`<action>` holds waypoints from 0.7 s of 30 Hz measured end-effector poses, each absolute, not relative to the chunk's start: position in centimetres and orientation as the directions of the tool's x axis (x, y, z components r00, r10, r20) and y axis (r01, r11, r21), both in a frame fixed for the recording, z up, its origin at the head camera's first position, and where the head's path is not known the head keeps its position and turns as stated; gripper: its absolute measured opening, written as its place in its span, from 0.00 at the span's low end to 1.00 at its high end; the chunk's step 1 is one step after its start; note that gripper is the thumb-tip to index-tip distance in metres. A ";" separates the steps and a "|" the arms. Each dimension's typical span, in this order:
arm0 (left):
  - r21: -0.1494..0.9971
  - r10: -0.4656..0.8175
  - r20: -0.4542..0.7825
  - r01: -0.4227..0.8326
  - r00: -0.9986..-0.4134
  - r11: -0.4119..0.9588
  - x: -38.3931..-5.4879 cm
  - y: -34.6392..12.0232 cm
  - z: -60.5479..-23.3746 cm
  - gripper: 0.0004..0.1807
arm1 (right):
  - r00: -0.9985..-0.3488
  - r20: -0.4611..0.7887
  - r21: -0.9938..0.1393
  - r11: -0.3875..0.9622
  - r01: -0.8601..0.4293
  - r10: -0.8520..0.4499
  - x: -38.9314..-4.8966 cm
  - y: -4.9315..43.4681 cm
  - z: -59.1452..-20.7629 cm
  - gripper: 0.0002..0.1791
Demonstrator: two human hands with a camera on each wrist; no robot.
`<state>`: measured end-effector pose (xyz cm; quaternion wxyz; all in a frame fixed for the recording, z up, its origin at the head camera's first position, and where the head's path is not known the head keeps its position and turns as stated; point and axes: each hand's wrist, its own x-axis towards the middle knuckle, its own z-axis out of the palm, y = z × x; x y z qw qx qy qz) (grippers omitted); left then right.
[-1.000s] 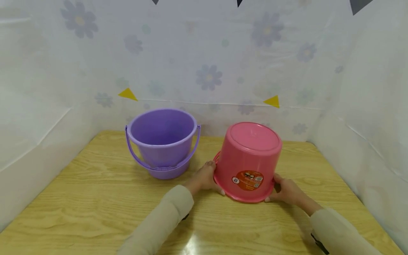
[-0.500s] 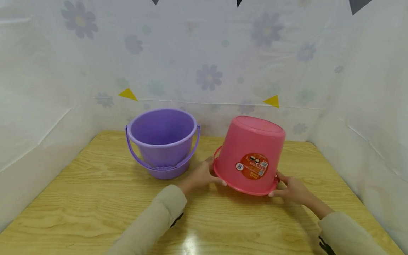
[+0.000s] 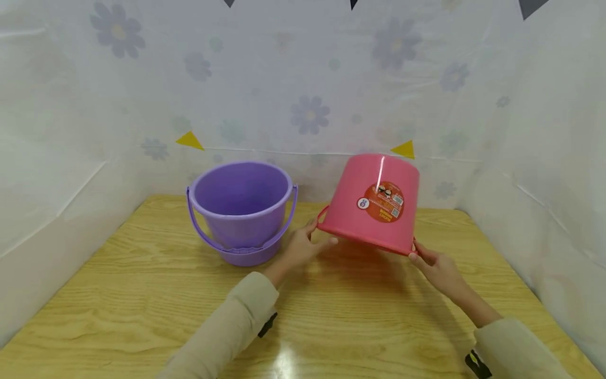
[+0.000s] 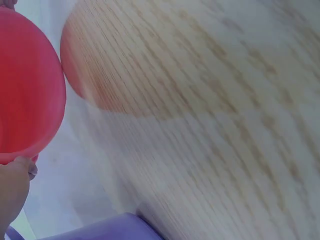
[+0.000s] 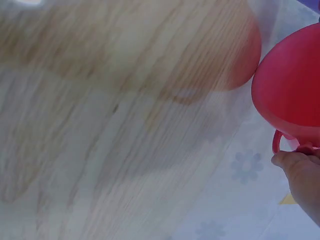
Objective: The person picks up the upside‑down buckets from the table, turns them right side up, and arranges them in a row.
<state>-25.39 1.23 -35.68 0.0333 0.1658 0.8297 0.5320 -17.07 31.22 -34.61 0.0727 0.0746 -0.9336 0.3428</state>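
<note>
A pink bucket [image 3: 374, 195] is tilted bottom-up, its base leaning away and its near rim lifted off the table. My left hand [image 3: 300, 247] holds the rim on the left side. On the opposite side my right hand [image 3: 440, 271] pinches the rim beside the handle's end. Both wrist views look into the bucket's red-lit inside [image 4: 25, 95]. A loop of the pink handle [image 5: 276, 141] shows by my right thumb. The bucket's far edge is hidden in the head view. Left of the pink bucket, a purple bucket [image 3: 241, 231] stands upright, its handle hanging down in front.
The wood-grain table [image 3: 156, 295] reflects the pink bucket. White flowered sheeting [image 3: 265, 95] closes off the back, and pale sheets [image 3: 544, 158] rise along both sides. Two yellow triangles [image 3: 191, 140] are on the back sheet.
The pink bucket has tipped back and risen, its near rim leaving the table and its base turning out of sight. Both hands have moved up with the rim. The purple bucket stays put.
</note>
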 end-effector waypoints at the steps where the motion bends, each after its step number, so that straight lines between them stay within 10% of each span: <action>1: 0.894 0.311 0.126 0.244 -0.942 0.377 -25.3 1.2 -35.6 0.47 | -0.980 0.190 -0.638 0.750 -0.173 -0.065 -17.0 31.1 -34.5 0.31; 21: 0.931 0.297 0.212 0.285 -0.931 0.229 -24.5 1.7 -35.3 0.50 | -0.984 0.141 -0.789 0.613 -0.043 0.112 -16.5 29.3 -33.4 0.33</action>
